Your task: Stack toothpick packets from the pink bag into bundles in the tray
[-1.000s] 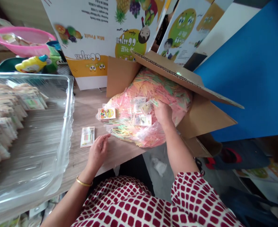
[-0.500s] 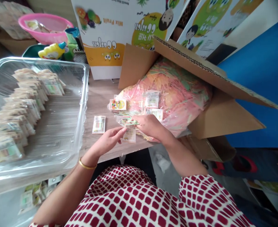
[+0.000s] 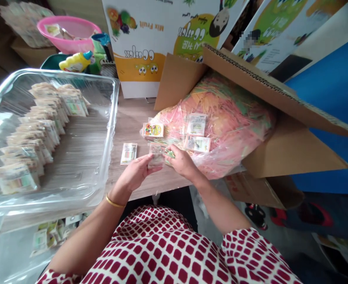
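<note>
My left hand (image 3: 136, 169) grips a small clear printed packet (image 3: 156, 155) by its lower edge. My right hand (image 3: 182, 161) pinches a thin bundle of green and pink sticks (image 3: 170, 154) at the packet's side, so both hands nearly touch. A large plastic bag of pink and green sticks (image 3: 227, 126) lies just beyond them. Two packets (image 3: 196, 124) rest on it, with another (image 3: 197, 144) below, and a colourful card packet (image 3: 153, 130) sits at its left edge. One more packet (image 3: 129, 154) lies flat on the wooden table (image 3: 132, 122) left of my hands.
To the left stands a clear plastic tray (image 3: 110, 118) holding rows of filled packets. A cardboard box flap (image 3: 277, 94) rises over the bag. Behind are printed fruit-snack cartons (image 3: 138, 39), a pink basin (image 3: 64, 35) and a yellow bottle (image 3: 76, 62).
My left hand has taken up the clear packet from under my hands. My right hand has brought the sticks to it. The whole view has shifted slightly rightward and the tray sits further in.
</note>
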`<state>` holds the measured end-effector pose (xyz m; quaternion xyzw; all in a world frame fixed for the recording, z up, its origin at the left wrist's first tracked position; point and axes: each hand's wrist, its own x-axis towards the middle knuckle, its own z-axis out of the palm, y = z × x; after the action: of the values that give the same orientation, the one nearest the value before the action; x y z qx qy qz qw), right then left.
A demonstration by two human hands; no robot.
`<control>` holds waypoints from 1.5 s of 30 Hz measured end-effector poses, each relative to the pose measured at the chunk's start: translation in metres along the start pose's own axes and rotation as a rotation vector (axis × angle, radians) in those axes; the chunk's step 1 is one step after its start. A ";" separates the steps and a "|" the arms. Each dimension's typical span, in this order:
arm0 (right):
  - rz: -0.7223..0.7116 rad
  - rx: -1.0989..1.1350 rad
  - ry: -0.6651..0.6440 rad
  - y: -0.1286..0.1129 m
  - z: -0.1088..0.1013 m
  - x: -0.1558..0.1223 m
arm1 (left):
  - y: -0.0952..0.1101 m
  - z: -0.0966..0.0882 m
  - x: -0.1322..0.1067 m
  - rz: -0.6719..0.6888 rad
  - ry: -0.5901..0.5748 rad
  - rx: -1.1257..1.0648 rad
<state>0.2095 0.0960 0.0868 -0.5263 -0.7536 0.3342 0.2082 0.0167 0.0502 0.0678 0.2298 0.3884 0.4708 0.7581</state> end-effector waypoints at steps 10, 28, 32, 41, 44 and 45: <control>-0.104 0.006 0.162 -0.021 -0.010 -0.010 | -0.012 -0.003 0.008 0.208 0.263 0.145; 0.053 0.647 0.087 -0.022 -0.017 0.015 | -0.015 -0.001 0.002 0.159 0.177 0.139; 0.006 0.636 0.308 -0.033 -0.015 0.029 | -0.016 0.002 0.001 0.144 0.137 0.126; -0.061 0.389 0.263 -0.037 0.004 0.027 | -0.018 -0.003 -0.002 0.187 0.127 0.244; -0.020 0.371 0.205 -0.035 0.006 0.022 | -0.017 -0.002 -0.002 0.192 0.144 0.257; -0.022 0.372 0.179 -0.035 0.006 0.020 | -0.017 -0.001 -0.002 0.193 0.143 0.253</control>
<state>0.1753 0.1053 0.1075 -0.4980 -0.6630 0.4173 0.3718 0.0241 0.0411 0.0559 0.3255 0.4737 0.5038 0.6448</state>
